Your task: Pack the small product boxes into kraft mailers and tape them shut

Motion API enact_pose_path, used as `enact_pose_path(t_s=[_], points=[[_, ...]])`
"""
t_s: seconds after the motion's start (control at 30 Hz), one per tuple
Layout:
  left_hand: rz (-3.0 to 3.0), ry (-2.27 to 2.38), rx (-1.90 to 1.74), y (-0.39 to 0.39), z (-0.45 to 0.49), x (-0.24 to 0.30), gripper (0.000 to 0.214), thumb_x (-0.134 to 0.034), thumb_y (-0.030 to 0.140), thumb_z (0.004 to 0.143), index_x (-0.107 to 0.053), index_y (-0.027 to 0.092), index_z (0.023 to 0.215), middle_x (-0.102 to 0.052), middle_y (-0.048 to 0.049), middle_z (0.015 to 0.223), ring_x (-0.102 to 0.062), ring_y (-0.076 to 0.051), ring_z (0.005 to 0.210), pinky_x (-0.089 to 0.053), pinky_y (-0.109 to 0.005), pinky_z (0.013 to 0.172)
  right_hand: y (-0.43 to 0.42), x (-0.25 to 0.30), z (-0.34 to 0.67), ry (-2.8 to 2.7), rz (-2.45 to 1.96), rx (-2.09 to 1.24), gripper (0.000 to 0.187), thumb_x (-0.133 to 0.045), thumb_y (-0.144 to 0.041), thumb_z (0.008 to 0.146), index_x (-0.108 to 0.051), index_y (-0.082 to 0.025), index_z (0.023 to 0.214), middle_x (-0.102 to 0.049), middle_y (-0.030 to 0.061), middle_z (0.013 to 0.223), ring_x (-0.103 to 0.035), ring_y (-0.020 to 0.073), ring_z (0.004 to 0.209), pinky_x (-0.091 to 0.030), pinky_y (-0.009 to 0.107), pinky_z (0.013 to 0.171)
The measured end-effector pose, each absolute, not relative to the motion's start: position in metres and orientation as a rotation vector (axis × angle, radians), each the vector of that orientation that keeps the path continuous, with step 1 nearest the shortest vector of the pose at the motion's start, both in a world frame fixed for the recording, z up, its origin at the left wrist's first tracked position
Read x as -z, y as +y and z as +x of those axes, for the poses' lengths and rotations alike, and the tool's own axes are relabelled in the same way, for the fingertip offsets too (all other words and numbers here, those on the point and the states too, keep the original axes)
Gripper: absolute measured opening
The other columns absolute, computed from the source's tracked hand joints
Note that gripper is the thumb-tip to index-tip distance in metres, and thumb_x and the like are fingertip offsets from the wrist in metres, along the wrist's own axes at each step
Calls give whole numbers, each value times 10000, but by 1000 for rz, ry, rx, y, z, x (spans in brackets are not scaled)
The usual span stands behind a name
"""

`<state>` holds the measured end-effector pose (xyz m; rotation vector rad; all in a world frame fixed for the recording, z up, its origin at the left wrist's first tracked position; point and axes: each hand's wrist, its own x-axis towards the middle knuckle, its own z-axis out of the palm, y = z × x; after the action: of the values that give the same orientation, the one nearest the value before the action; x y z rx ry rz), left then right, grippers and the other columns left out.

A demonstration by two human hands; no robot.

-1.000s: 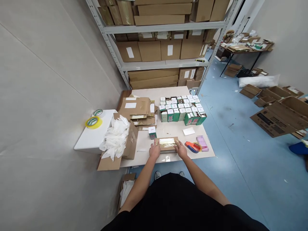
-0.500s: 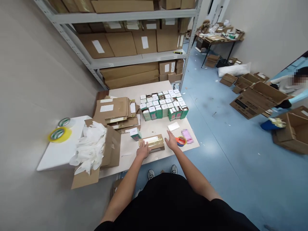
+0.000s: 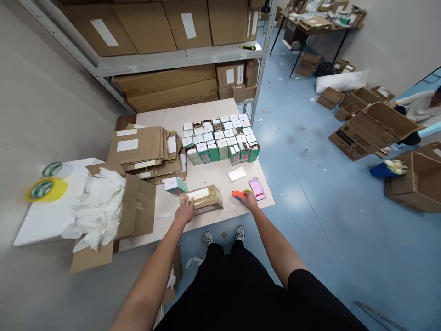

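Observation:
A long brown cardboard box (image 3: 211, 198) with a white label and clear tape on top lies near the table's front edge. My left hand (image 3: 186, 209) grips its left end, fingers over the top. To the right of the box, my right hand (image 3: 250, 201) is closed around an orange and blue tape dispenser (image 3: 237, 195), which is held just above or on the table; I cannot tell which. Beside that hand lies a pink item (image 3: 257, 188), partly blurred. A white card (image 3: 237, 174) rests behind it. One green-and-white carton (image 3: 175, 185) stands behind the brown box's left end.
Rows of green-and-white cartons (image 3: 222, 142) stand at the table's back right. Flattened cardboard (image 3: 144, 147) is stacked at left. An open box of white paper (image 3: 99, 207) sits beside tape rolls (image 3: 46, 189). Shelving (image 3: 193, 55) rises behind. Another person (image 3: 425, 108) is at far right.
My right hand has closed on the tape dispenser and brought it slightly toward the box. My left hand stays on the box, which now sits at a slight angle. The view has tilted down.

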<state>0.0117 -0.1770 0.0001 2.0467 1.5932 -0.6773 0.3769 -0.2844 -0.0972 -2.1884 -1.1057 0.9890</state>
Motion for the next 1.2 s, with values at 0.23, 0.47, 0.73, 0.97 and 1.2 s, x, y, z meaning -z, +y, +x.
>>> enact_pose_path(t_s=[0.23,0.47,0.73,0.97,1.2], points=[[2176,1744,348,-250,25,27,799,-565,419,963,-247,206,1664,-129,-176,1740,-120,-398,1598,-314,-587,1208,-301,132,361,-1427,-2326,-976,561,-723,-188,784,-616,-122,1331,-661,211,1325,-574,350,1286,-394,450,1099],[2157,1755,374,-269,24,48,668,-400,281,1017,-251,240,1667,-135,-109,1746,-104,-338,1612,-281,-566,1233,-295,127,361,-1381,-2571,-1012,379,-645,-201,913,-612,-53,1260,-682,265,1280,-609,367,1259,-402,460,1098],[2193,1767,152,-246,23,66,668,-385,167,995,-310,285,1648,-172,-47,1745,-110,-293,1616,-208,-540,1274,-326,99,366,-1487,-2670,-800,330,-564,-169,901,-659,-81,1204,-726,240,1178,-653,370,1165,-480,456,990],[2115,1686,54,-240,27,83,814,-454,111,907,-228,294,1667,-167,-56,1742,-64,-315,1618,-143,-619,1273,-334,63,378,-1532,-2609,-441,358,-537,-153,889,-668,-76,1213,-698,258,1166,-620,381,1151,-436,488,1003],[1954,1604,148,-239,30,69,966,-580,109,784,-222,242,1671,-23,-71,1751,54,-361,1610,-234,-639,1238,-302,13,338,-1432,-2051,-602,279,-660,-379,864,-706,-162,1033,-703,164,1095,-637,333,1044,-493,445,935]])
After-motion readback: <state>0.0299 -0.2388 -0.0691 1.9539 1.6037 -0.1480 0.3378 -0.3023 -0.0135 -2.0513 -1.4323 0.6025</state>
